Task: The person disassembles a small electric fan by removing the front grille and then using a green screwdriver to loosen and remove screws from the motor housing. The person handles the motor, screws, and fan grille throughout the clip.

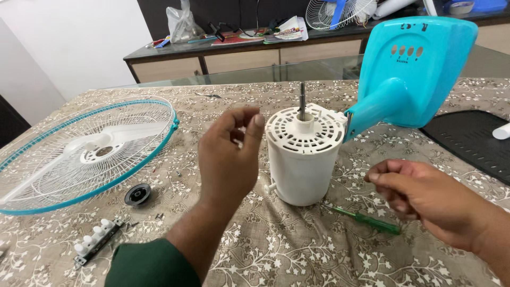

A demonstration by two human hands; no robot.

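Both hands hover by the white motor housing (303, 159) standing on the desk (297, 250): my left hand (228, 157) pinches something too small to identify, my right hand (419, 199) curls loosely empty, so I'd keep that pinch firm.
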